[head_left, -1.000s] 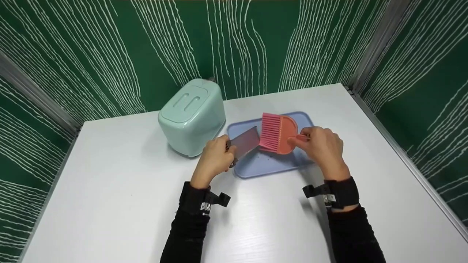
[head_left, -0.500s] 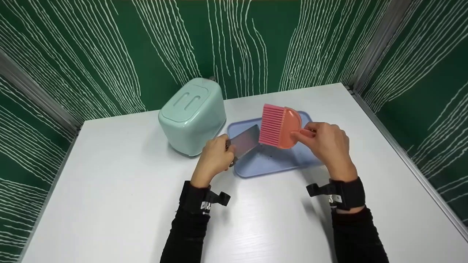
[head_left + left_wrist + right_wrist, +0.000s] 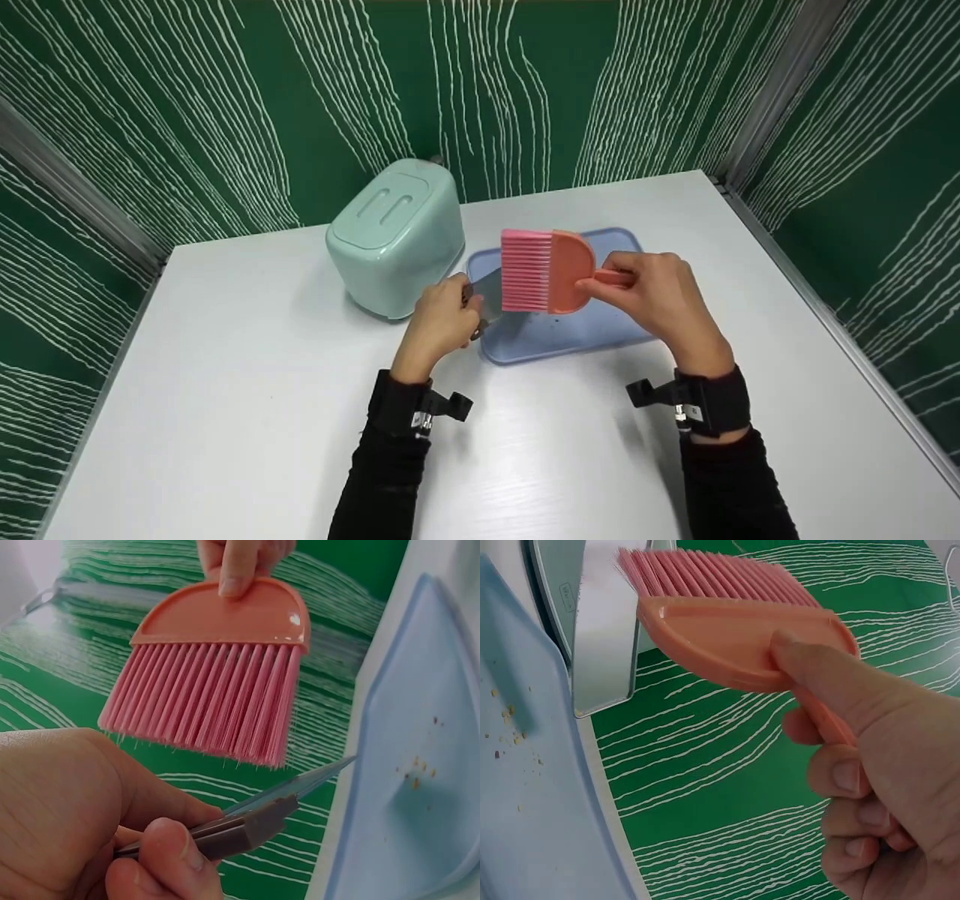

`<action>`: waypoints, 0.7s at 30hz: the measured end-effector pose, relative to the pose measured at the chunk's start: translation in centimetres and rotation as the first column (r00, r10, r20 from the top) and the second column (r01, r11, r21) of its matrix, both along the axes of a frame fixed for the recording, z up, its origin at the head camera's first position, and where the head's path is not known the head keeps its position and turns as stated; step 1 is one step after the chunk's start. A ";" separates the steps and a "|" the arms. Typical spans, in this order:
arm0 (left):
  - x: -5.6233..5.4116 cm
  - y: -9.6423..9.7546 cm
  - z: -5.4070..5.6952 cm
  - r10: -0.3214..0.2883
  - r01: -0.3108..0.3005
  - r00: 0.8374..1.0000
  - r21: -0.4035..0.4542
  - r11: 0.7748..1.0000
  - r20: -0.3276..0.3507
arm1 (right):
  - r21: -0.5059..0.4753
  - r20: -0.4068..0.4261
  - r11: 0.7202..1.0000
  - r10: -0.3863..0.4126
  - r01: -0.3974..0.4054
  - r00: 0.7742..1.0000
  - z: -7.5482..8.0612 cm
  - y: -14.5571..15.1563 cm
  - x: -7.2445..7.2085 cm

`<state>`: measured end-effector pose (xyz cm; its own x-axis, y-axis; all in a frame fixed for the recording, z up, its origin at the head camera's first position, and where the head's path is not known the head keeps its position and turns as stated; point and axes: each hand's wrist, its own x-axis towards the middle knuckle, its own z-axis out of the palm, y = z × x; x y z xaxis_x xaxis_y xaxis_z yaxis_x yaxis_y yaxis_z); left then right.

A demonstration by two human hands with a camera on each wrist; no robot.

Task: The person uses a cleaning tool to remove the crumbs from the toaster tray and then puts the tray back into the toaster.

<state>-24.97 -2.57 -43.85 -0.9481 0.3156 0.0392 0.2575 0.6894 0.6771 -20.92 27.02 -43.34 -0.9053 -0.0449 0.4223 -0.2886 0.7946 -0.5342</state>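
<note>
My left hand [image 3: 442, 315] grips the dark handle of a cleaver [image 3: 489, 294] whose flat metal blade [image 3: 604, 630] is held above the left part of a blue tray [image 3: 570, 341]. Between thumb and fingers, my right hand [image 3: 667, 300] pinches the short handle of an orange hand brush [image 3: 571, 274]. The brush's pink bristles [image 3: 199, 701] point left and cover part of the blade in the head view. Seen from the right wrist, the bristle corner overlaps the blade; whether they touch I cannot tell. Small crumbs [image 3: 416, 769] are scattered on the tray.
A mint-green rounded box [image 3: 397, 240] with two bars on its top stands left of the tray, near the back edge of the white table [image 3: 262, 420]. Green walls [image 3: 525, 90] with white wavy lines rise behind and at both sides.
The brush first lifted up and to the right, then came left and down across the cleaver's blade. My left hand and the cleaver have stayed almost still.
</note>
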 end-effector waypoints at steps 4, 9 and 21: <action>0.1 0.0 0.1 -0.003 0.003 1.000 0.010 1.000 0.009 | -0.011 0.000 1.000 0.029 -0.029 1.000 -0.3 -0.2 -0.1; 0.0 0.0 0.0 -0.009 0.009 1.000 0.032 0.999 0.014 | 0.000 0.008 0.998 0.060 -0.060 0.998 -0.8 -0.4 -0.4; -0.1 -0.2 -0.2 -0.026 0.027 1.000 0.042 0.999 -0.011 | 0.074 0.001 0.995 0.068 -0.068 0.998 -1.5 -0.5 -0.9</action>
<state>-25.04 -2.77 -44.06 -0.9389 0.3384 0.0631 0.2827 0.6533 0.7023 -21.82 26.53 -44.88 -0.8986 -0.1376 0.4167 -0.3441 0.8102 -0.4745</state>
